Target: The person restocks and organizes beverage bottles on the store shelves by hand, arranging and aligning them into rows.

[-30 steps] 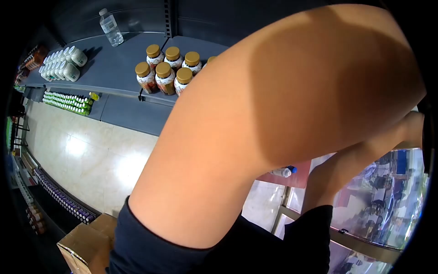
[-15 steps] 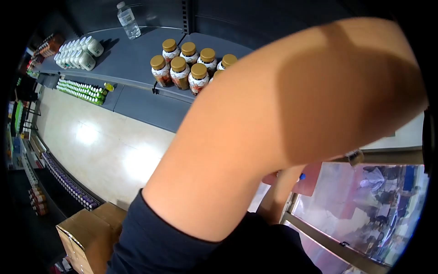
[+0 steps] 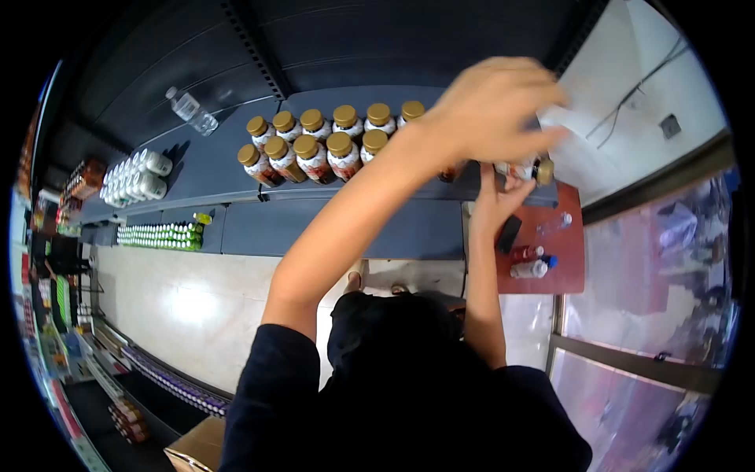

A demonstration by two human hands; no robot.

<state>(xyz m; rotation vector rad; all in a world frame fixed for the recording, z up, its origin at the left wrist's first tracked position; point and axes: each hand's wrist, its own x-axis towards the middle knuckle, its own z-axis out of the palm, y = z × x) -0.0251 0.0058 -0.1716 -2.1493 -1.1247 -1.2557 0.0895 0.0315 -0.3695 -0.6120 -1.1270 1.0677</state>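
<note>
My left hand [image 3: 503,110] reaches across to the right above the shelf, blurred by motion. Its thumb stands apart from its fingers, and I see nothing between them. Below it, at the shelf's right end, my right hand [image 3: 501,198] grips a bottle with a gold cap [image 3: 544,171]. That bottle lies tilted sideways, its cap pointing right. Two rows of similar gold-capped bottles [image 3: 313,157] stand upright on the grey shelf [image 3: 212,169]; my left forearm hides some at the right.
A clear water bottle [image 3: 193,112] and white bottles [image 3: 138,177] are on the shelf's left part. Green bottles [image 3: 161,234] line a lower level. A red table [image 3: 562,259] with several bottles stands at right. A cardboard box [image 3: 197,448] is at lower left.
My left arm, which filled much of the view, now shows farther from the camera. The view has shifted, bringing both hands, more gold-capped bottles and the red table into sight.
</note>
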